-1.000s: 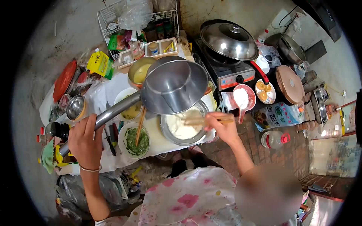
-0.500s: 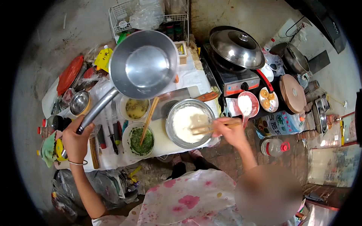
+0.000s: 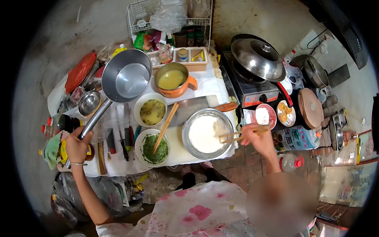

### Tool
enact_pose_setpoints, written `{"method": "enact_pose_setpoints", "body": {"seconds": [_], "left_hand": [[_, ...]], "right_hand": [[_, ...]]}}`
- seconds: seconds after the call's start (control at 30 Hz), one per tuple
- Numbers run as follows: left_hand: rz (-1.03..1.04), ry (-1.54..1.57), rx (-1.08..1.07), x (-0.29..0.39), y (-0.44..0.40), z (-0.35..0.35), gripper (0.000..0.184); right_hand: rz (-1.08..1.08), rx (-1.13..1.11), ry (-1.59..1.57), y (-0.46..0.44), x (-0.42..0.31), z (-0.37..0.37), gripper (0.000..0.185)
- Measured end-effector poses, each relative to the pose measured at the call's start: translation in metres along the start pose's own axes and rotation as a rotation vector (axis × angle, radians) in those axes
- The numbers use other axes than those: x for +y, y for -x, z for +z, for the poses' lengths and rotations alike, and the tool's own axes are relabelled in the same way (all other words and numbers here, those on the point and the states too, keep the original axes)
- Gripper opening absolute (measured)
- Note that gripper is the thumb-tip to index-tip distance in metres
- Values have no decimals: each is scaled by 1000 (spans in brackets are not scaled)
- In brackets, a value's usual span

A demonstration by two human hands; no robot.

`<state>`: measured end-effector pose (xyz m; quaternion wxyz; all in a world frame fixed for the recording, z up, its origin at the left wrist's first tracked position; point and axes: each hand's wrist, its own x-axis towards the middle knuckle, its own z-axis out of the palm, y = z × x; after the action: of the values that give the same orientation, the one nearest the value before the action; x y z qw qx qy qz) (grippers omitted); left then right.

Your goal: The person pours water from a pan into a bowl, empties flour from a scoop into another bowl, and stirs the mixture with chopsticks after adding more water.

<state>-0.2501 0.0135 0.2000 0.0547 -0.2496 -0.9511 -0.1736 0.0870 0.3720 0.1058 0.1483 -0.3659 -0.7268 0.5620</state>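
Our left hand [image 3: 77, 148] gripped the pan [image 3: 127, 77] and our right hand [image 3: 258, 137] the chopsticks [image 3: 235, 134], best worked low, inside the metal bowl [image 3: 187, 138].

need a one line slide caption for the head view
Left hand gripping a saucepan, right hand holding chopsticks that reach into a metal bowl of white mixture.

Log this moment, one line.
left hand: holding grey metal saucepan; right hand: holding brown wooden chopsticks over round silver metal bowl; bowl contents: white mixture
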Motion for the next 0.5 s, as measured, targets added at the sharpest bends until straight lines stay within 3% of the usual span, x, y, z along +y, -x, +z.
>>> {"method": "enact_pose_setpoints", "body": {"seconds": [0.13,0.2,0.23,0.33,0.37,0.4,0.47,0.5], "left_hand": [[19,11,-50,-22,-6,13,22],[-3,-6,-49,-24,-5,18,22],[-29,-29,-49,-25,-4,20,22],[-39,-38,-93,-29,-5,24,22],[-38,-44,-93,-30,-7,26,22],[-35,-54,-108,-31,-8,28,23],[-47,-44,-112,-38,-10,31,24],[-58,-35,-106,-41,-10,31,24]], "right_hand": [[-161,-93,-14,-10,-5,30,21],[-78,120,-173,-17,-7,16,21],[-32,15,-16,-11,-11,-2,21],[6,-73,-124,5,-11,17,22],[-104,-100,-26,-3,-2,28,23],[-106,-104,-34,-7,-3,29,23],[-126,146,-115,-19,-4,24,18],[-177,39,100,-18,-6,3,18]]}}
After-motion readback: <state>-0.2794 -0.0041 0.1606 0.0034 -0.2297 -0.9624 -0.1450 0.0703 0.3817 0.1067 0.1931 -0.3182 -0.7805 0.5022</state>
